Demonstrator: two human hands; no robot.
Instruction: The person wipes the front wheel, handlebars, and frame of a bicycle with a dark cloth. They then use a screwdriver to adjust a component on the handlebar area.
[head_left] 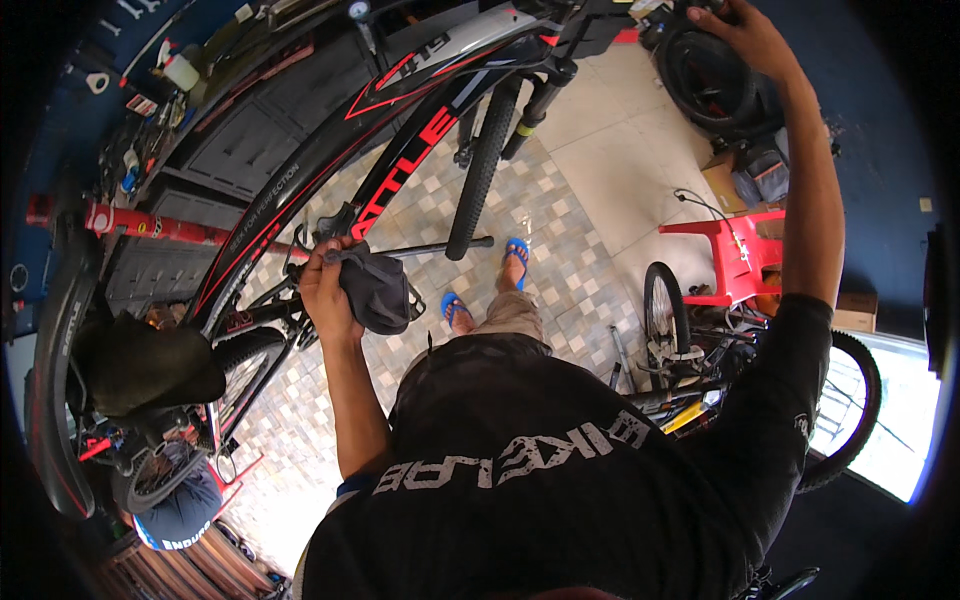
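A dark grey cloth is bunched up in my left hand, whose fingers are closed on its upper edge. It hangs just beside the lower frame tube of a black, red and grey mountain bike. The bike is raised off the floor, by a red repair stand arm on the left. My right arm stretches far up to the right. At the top edge of the picture my right hand curls round a dark part, perhaps the handlebar end; the picture edge cuts it off.
A red plastic stool stands on the right, with another bicycle lying near it. Tyres are stacked at the upper right. Dark cabinets and a tool-covered bench line the left. A blue cap sits at the lower left.
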